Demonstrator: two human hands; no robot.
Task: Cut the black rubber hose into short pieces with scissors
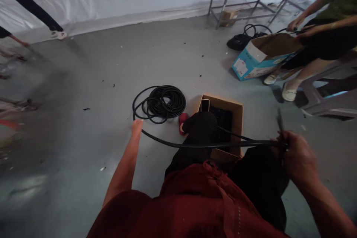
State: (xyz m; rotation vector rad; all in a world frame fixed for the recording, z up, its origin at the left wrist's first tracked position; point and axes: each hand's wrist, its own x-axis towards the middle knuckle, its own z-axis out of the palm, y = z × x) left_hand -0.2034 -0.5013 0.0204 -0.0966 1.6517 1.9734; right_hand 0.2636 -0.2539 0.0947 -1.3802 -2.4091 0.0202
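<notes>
One black cable (pixel 195 144), running crosswise, right hand (pixel 298 156) gripping, left hand (pixel 136 128) beside

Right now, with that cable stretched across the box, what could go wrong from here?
The black cable in your right hand runs over the open cardboard box, so a sharp pull might snag the pale flat item standing in its corner. The loose loops of the coil near your left hand could tangle if dragged. The red object beside the box might also catch the cable.
</notes>
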